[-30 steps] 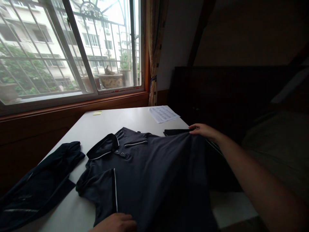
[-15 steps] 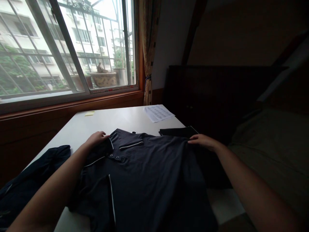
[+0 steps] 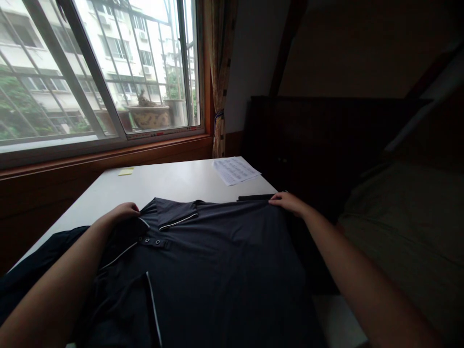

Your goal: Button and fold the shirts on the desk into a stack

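A dark polo shirt (image 3: 217, 261) with white piping on its collar and sleeves lies spread sideways over the white table (image 3: 174, 179). Several buttons show on its placket, at the left. My left hand (image 3: 125, 211) pinches the cloth by the collar at the far left edge. At the far right edge, my right hand (image 3: 286, 200) grips the shirt's hem between thumb and fingers. The cloth between the hands is fairly flat, with faint wrinkles. The shirt's near part runs out of the bottom of the view.
Another dark garment (image 3: 47, 246) lies left, partly behind my left forearm. A dark folded piece of cloth (image 3: 255, 197) shows beyond the shirt's far right edge. Printed papers (image 3: 236, 170) and a yellow note (image 3: 126, 171) lie toward the back. A barred window (image 3: 145, 72) stands behind the table.
Both hands have moved left in view with the shirt. The shirt looks smoother and tauter between them, and it covers more of the folded cloth behind it.
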{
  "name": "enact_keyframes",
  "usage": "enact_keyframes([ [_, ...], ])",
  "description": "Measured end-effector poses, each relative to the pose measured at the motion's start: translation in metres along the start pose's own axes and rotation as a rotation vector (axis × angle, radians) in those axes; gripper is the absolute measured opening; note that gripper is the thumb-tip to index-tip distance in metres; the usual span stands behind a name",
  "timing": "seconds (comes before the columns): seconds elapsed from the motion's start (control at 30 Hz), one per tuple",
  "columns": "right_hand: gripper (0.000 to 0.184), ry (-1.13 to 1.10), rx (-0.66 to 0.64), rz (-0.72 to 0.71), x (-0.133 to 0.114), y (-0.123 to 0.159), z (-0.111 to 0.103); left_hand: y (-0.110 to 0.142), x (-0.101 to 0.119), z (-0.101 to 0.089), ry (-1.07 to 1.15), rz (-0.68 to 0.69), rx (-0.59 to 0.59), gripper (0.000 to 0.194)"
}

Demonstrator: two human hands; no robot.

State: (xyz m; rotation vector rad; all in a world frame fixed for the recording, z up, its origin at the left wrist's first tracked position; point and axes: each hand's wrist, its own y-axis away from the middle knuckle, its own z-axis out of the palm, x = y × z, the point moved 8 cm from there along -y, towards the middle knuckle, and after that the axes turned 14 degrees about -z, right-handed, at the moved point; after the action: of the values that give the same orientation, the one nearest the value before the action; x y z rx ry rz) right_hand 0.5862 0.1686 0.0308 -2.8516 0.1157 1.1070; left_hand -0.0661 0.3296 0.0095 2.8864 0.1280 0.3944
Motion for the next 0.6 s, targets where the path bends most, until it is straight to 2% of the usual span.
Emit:
enact_keyframes([
  [0.07,0.024,0.027,-0.016,-0.024,-0.001,-0.008,0.003,-0.007,-0.001,-0.006,-0.009,0.024,0.034,0.037],
  [0.17,0.02,0.045,-0.046,-0.044,0.0,-0.011,0.002,-0.023,0.019,-0.008,-0.028,0.094,0.093,0.047],
  [0.33,0.022,0.015,-0.1,-0.018,0.005,0.0,-0.003,-0.049,0.071,0.012,-0.084,0.246,0.085,0.05],
  [0.43,0.025,-0.01,-0.085,0.001,0.005,0.005,-0.007,-0.06,0.088,0.018,-0.116,0.293,0.06,0.044],
  [0.5,0.025,-0.025,-0.051,0.006,0.004,0.005,-0.012,-0.065,0.093,0.013,-0.119,0.319,0.064,0.036],
  [0.6,0.022,-0.061,0.027,0.012,0.004,0.002,-0.019,-0.066,0.093,-0.005,-0.09,0.355,0.137,0.031],
])
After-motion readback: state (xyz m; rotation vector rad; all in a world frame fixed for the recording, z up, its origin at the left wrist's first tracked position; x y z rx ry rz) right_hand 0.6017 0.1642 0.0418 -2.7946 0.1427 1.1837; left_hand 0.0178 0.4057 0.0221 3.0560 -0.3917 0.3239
